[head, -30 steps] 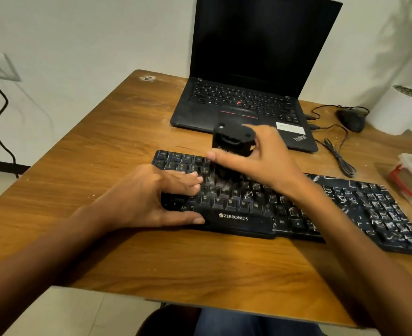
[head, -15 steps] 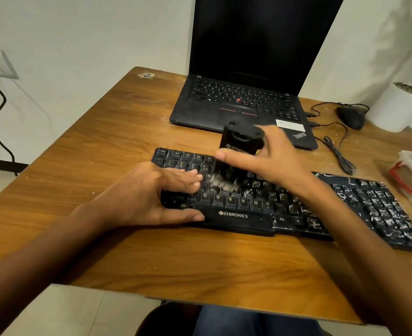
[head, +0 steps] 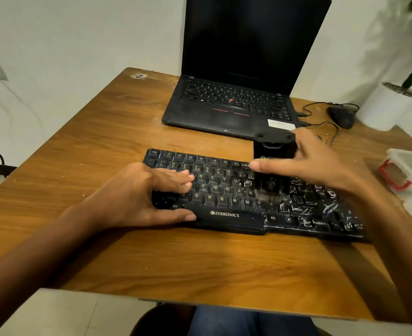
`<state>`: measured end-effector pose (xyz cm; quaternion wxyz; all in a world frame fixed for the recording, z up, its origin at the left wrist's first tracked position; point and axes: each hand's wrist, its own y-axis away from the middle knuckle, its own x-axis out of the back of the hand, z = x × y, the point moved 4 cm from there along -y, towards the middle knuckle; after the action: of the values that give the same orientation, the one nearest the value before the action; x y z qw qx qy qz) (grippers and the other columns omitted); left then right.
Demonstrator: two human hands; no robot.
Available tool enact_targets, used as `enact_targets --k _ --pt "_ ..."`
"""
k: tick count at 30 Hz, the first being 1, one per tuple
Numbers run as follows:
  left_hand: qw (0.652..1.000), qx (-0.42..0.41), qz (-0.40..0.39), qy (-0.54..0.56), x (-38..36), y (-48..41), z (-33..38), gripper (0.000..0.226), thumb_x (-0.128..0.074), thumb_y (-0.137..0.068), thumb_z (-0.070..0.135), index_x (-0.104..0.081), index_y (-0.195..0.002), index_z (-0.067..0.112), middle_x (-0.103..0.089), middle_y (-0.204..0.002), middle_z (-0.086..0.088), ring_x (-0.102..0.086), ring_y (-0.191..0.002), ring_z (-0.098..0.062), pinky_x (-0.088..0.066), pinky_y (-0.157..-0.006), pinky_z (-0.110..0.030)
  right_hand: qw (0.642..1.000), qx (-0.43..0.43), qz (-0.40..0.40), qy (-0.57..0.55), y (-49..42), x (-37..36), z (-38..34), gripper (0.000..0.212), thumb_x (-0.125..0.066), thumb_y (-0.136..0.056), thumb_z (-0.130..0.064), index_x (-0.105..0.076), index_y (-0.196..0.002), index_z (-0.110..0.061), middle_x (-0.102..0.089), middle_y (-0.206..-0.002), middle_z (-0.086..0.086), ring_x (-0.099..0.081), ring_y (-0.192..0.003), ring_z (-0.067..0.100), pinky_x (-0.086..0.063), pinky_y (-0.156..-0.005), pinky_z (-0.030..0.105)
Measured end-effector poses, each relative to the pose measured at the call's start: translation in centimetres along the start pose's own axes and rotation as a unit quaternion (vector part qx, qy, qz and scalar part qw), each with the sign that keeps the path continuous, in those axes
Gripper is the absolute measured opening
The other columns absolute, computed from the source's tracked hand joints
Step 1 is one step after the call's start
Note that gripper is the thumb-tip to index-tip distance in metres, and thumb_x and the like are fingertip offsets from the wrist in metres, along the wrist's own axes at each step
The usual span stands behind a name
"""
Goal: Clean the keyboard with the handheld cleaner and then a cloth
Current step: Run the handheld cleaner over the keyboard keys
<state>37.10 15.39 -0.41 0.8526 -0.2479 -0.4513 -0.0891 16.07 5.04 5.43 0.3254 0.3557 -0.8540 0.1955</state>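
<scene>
A black Zebronics keyboard (head: 224,190) lies across the wooden table, its right half streaked with white marks. My right hand (head: 314,163) grips a black handheld cleaner (head: 271,163) that stands upright with its lower end on the keys right of the keyboard's middle. My left hand (head: 139,197) clasps the keyboard's left end, fingers on the keys and thumb along the front edge. No cloth is in view.
An open black laptop (head: 231,103) sits behind the keyboard. A black mouse (head: 341,115) with its cable and a white plant pot (head: 391,105) stand at the back right. A clear box with a red clip (head: 404,170) lies at the right edge. The table's front edge (head: 200,301) is near me.
My right hand has slid the cleaner to the right along the keys, from the left-middle toward the keyboard's middle. My left hand has stayed on the left end.
</scene>
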Motion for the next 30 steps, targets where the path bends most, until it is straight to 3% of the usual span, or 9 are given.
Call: enact_targets --k 2,4,7,14,17,20,24,27,30 --pt "1.000 0.002 -0.001 -0.003 0.1 0.0 0.0 0.060 -0.063 -0.071 0.060 -0.066 -0.107 0.012 -0.058 -0.118 0.005 -0.053 -0.111 0.004 -0.042 -0.094 -0.014 0.999 0.047 0.017 -0.011 -0.6 -0.6 -1.4 0.040 -0.076 -0.067 -0.045 -0.062 -0.081 -0.010 -0.068 -0.071 0.001 -0.064 -0.066 0.009 -0.047 -0.054 0.017" --pt "1.000 0.006 -0.005 -0.004 0.1 0.0 0.1 0.060 -0.062 -0.071 0.060 -0.066 -0.108 0.013 -0.058 -0.118 0.005 -0.052 -0.112 0.004 -0.041 -0.094 -0.012 0.996 0.086 0.018 -0.033 -1.4 -2.6 -2.8 0.046 -0.071 -0.069 -0.043 -0.064 -0.090 -0.002 -0.068 -0.082 0.012 -0.065 -0.077 0.022 -0.053 -0.067 0.036" --pt "1.000 0.007 -0.008 -0.005 0.0 0.0 0.0 0.060 -0.062 -0.071 0.060 -0.064 -0.109 0.014 -0.057 -0.117 0.006 -0.050 -0.113 0.005 -0.040 -0.094 -0.011 0.995 0.088 -0.027 -0.050 -1.9 -5.4 -2.6 0.032 -0.073 -0.077 -0.026 -0.065 -0.095 -0.001 -0.069 -0.090 0.015 -0.065 -0.085 0.029 -0.050 -0.074 0.050" --pt "1.000 0.003 -0.005 -0.012 0.0 0.0 0.0 0.063 -0.060 -0.072 0.063 -0.066 -0.109 0.013 -0.060 -0.118 0.002 -0.055 -0.111 0.002 -0.043 -0.096 -0.019 0.998 0.011 0.009 -0.064 0.8 -0.2 1.6 0.055 -0.070 -0.062 -0.045 -0.063 -0.095 -0.002 -0.070 -0.087 0.012 -0.068 -0.079 0.024 -0.055 -0.065 0.028" --pt "1.000 0.008 -0.005 -0.006 0.1 -0.1 0.0 0.063 -0.061 -0.071 0.063 -0.066 -0.109 0.013 -0.059 -0.119 0.003 -0.054 -0.111 0.003 -0.042 -0.095 -0.016 0.994 0.016 0.027 -0.109 -0.1 -1.2 1.1 0.062 -0.074 -0.060 -0.045 -0.061 -0.102 -0.002 -0.069 -0.093 0.014 -0.068 -0.086 0.022 -0.057 -0.073 0.033" --pt "1.000 0.013 -0.009 -0.003 0.0 -0.1 0.1 0.064 -0.060 -0.071 0.063 -0.065 -0.109 0.013 -0.058 -0.119 0.004 -0.051 -0.113 0.005 -0.038 -0.095 -0.010 0.996 0.027 0.019 -0.080 -2.0 -3.5 -0.2 0.047 -0.075 -0.067 -0.038 -0.061 -0.094 -0.002 -0.068 -0.085 0.012 -0.067 -0.078 0.015 -0.054 -0.068 0.030" --pt "1.000 0.011 -0.009 -0.006 0.0 0.0 0.0 0.063 -0.060 -0.071 0.063 -0.065 -0.109 0.013 -0.058 -0.119 0.005 -0.053 -0.112 0.003 -0.040 -0.095 -0.013 0.991 0.070 0.106 -0.039 -3.4 -2.8 -0.9 0.047 -0.070 -0.069 -0.045 -0.063 -0.089 -0.004 -0.066 -0.082 0.012 -0.063 -0.079 0.019 -0.050 -0.070 0.028" --pt "1.000 0.013 -0.010 -0.003 0.1 -0.1 0.0 0.063 -0.059 -0.071 0.063 -0.065 -0.109 0.013 -0.058 -0.118 0.005 -0.053 -0.111 0.003 -0.041 -0.094 -0.012 0.997 0.057 0.022 -0.054 -3.4 -3.9 -1.5 0.045 -0.075 -0.070 -0.038 -0.061 -0.089 0.000 -0.065 -0.083 0.017 -0.063 -0.076 0.023 -0.050 -0.066 0.031" --pt "1.000 0.009 -0.007 0.000 0.0 -0.1 0.1 0.063 -0.060 -0.071 0.063 -0.066 -0.108 0.012 -0.059 -0.117 0.004 -0.054 -0.110 0.003 -0.041 -0.094 -0.012 0.993 0.076 0.092 -0.019 -4.2 -3.3 -1.2 0.038 -0.073 -0.076 -0.034 -0.060 -0.081 0.001 -0.063 -0.074 0.015 -0.060 -0.069 0.024 -0.046 -0.061 0.033"
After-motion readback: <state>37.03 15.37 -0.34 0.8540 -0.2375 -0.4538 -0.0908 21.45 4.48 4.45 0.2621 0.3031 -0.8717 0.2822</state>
